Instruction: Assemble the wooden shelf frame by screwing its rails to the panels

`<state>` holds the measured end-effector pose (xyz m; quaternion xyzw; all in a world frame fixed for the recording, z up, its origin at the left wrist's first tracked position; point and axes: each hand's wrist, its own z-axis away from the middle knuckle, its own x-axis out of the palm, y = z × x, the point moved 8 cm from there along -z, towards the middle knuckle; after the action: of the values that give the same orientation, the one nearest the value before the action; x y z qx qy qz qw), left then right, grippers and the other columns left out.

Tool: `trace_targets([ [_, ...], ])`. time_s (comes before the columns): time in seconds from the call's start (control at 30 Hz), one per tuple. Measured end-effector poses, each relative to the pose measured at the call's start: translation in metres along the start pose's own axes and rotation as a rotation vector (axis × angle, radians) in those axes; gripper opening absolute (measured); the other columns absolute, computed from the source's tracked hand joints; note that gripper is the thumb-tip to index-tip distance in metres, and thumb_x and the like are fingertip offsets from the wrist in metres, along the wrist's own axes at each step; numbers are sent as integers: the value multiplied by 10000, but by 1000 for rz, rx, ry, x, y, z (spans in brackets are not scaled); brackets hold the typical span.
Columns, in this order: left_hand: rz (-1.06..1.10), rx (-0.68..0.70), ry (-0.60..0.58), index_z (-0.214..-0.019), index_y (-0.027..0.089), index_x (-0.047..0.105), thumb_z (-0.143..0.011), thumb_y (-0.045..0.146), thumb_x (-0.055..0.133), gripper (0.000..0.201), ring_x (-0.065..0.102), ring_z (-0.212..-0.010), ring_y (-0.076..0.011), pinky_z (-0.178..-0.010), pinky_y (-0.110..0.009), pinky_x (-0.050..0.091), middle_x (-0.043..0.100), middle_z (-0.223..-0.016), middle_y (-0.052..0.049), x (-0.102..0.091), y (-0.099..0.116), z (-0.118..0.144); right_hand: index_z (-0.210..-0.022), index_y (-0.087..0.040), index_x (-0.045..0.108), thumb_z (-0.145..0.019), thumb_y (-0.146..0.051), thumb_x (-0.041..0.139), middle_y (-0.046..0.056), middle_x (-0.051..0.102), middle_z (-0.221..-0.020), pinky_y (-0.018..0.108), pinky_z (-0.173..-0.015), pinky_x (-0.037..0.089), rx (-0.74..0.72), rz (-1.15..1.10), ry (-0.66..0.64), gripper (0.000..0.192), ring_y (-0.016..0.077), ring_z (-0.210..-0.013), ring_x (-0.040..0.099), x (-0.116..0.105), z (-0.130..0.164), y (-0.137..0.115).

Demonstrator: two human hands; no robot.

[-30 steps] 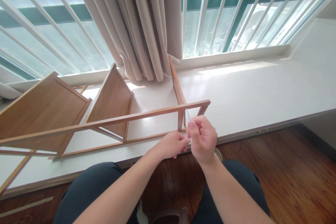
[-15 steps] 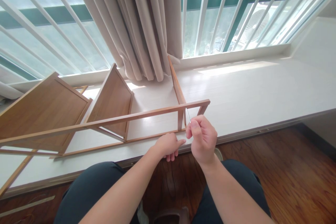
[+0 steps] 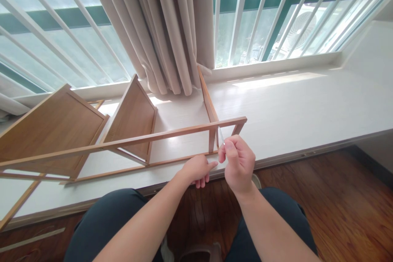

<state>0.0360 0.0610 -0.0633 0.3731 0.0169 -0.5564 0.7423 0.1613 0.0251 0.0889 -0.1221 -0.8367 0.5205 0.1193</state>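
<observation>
A wooden shelf frame (image 3: 172,133) lies on its side on the white window ledge, with slatless panels set across it. My right hand (image 3: 239,163) is closed in a pinch around a thin metal hex key (image 3: 221,134). The far end of that key meets the long upper rail close to the frame's right end, by the end crosspiece (image 3: 208,100). My left hand (image 3: 198,170) rests near the ledge's front edge, left of the right hand. Its thumb side points right and the other fingers hang loosely down, with nothing visible in them.
Two broad wooden panels (image 3: 130,118) slant up at the left. A beige curtain (image 3: 159,28) hangs behind, touching the ledge (image 3: 285,118). Barred windows line the back. My knees are below the ledge, over a dark wooden floor (image 3: 340,204).
The view has shifted very slightly. My right hand keeps its pinch on the hex key, which is tilted almost the same way; the left hand stays in place.
</observation>
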Motion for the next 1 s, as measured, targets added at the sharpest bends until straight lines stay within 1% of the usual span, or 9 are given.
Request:
trace_targets([
  [0.13, -9, 5, 5, -564, 146, 641, -941, 625, 361, 671, 629, -430, -204, -500, -341, 506, 691, -572, -135, 0, -1, 0, -758, -211, 529, -1032, -354, 471, -38, 538, -582, 257, -576, 419, 30, -12, 12, 315, 112, -551, 493, 0, 1, 1],
  [0.33, -16, -2, -2, -559, 149, 638, -938, 608, 364, 655, 630, -436, -199, -503, -334, 509, 690, -572, -127, 0, 0, 1, -752, -208, 530, -1026, -353, 487, -42, 531, -570, 247, -567, 416, 32, -14, 13, 313, 107, -549, 493, -1, 1, 1],
  [0.6, -26, 9, -6, -588, 151, 638, -925, 661, 356, 673, 635, -455, -205, -507, -337, 511, 702, -605, -143, 2, -2, -2, -755, -208, 532, -1029, -354, 486, -40, 534, -577, 250, -564, 424, 34, -37, 5, 314, 107, -544, 495, 0, 0, 2],
  [0.77, -3, 16, 9, -597, 162, 626, -888, 729, 385, 682, 639, -463, -233, -491, -346, 493, 708, -615, -160, 1, -1, -1, -765, -210, 520, -1033, -360, 461, -41, 527, -576, 251, -554, 427, 65, -86, -6, 313, 111, -537, 495, 3, 0, 3],
  [1.0, -27, 13, 2, -600, 161, 618, -902, 726, 350, 696, 636, -459, -213, -495, -336, 500, 704, -613, -150, 1, 1, -1, -766, -205, 527, -1032, -341, 473, -46, 532, -569, 238, -559, 424, 47, -93, -1, 304, 97, -528, 488, 2, 0, 1],
])
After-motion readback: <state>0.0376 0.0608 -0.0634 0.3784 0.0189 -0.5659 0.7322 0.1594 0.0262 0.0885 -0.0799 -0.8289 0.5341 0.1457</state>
